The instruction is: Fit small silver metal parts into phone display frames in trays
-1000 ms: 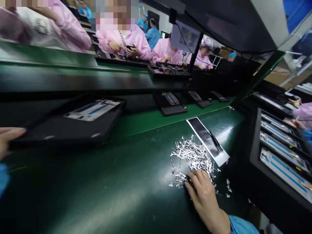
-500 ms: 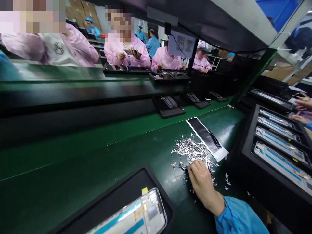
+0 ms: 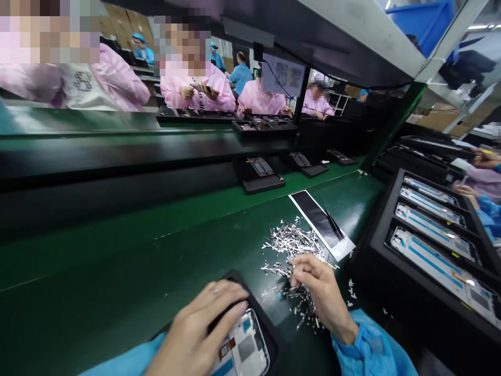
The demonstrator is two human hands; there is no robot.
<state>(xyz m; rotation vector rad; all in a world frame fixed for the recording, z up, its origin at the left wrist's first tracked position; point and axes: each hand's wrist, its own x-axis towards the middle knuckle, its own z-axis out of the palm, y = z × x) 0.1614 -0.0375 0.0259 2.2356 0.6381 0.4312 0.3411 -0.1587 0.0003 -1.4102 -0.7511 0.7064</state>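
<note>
My left hand (image 3: 199, 329) rests flat on a black tray (image 3: 250, 292) at the near edge of the green bench, its fingers over the phone frame (image 3: 245, 347) that lies in the tray. My right hand (image 3: 319, 290) sits on the near side of a heap of small silver metal parts (image 3: 291, 243), fingertips pinched together among them; whether a part is between the fingers I cannot tell. Both my sleeves are blue.
A black strip on white backing (image 3: 317, 216) with tweezers (image 3: 334, 224) lies beyond the heap. A black rack of phone frames (image 3: 434, 243) stands at right. Trays (image 3: 258, 175) ride the green belt. People in pink sit across; another person's hands (image 3: 479, 162) work at far right.
The tray with the phone frame has come to the near edge and my left hand now lies on it. My right hand has drawn back slightly, fingers pinching in the heap.
</note>
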